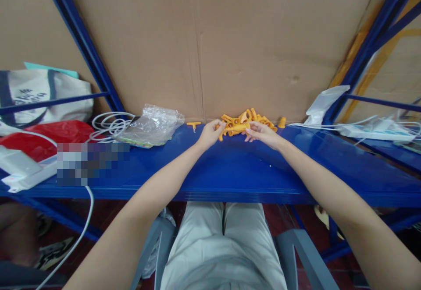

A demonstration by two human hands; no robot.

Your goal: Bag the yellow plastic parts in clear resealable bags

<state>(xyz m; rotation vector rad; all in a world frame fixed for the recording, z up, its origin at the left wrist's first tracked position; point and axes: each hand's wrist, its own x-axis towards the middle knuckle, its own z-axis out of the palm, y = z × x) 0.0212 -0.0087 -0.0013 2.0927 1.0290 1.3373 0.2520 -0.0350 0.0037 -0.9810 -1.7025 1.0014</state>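
The left hand (210,133) and right hand (265,134) appear to pinch opposite ends of an orange tube (238,129) lying between their fingertips; it looks light, stiff and slightly slick, like plastic, best held by those ends. Just beyond the fingers, a heap of orange parts (253,114) crowds them; leftward lie a T-shaped piece (194,124), then a plastic bag (154,125), with cardboard (250,44) behind.

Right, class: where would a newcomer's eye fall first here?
Probably on the bright orange-yellow plastic pieces heaped at the back of the blue metal shelf, with the person's left hand and right hand at them. Next, perhaps, the shiny red bundle at far left, in front of the white-and-navy fabric bag.
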